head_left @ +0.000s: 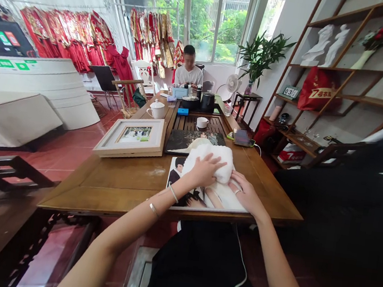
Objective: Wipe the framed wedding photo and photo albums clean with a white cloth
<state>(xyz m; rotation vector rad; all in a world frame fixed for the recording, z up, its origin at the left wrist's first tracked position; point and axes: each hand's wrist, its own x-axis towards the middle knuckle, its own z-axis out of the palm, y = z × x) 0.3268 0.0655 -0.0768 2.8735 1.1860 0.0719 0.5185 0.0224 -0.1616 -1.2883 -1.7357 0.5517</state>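
My left hand [208, 169] rests on top of a bunched white cloth [223, 155], fingers spread across it. The cloth lies on a wedding photo panel [193, 200] at the table's near edge, which shows a figure in a dark suit and a white dress. My right hand [244, 193] lies on the panel's right side, fingers stretched out and close to the cloth. Just beyond, a second, dark photo panel [181, 140] is partly covered by the cloth. To the left is a pale framed photo [134, 135] in a wide mount.
The wooden table [101, 183] bears a lidded white mug [156, 109], a white cup [201, 122], a black kettle [207, 102] and a phone [243, 138] on a cable. A person [189, 75] sits at the far end. Another person in dark clothes [338, 205] is at right.
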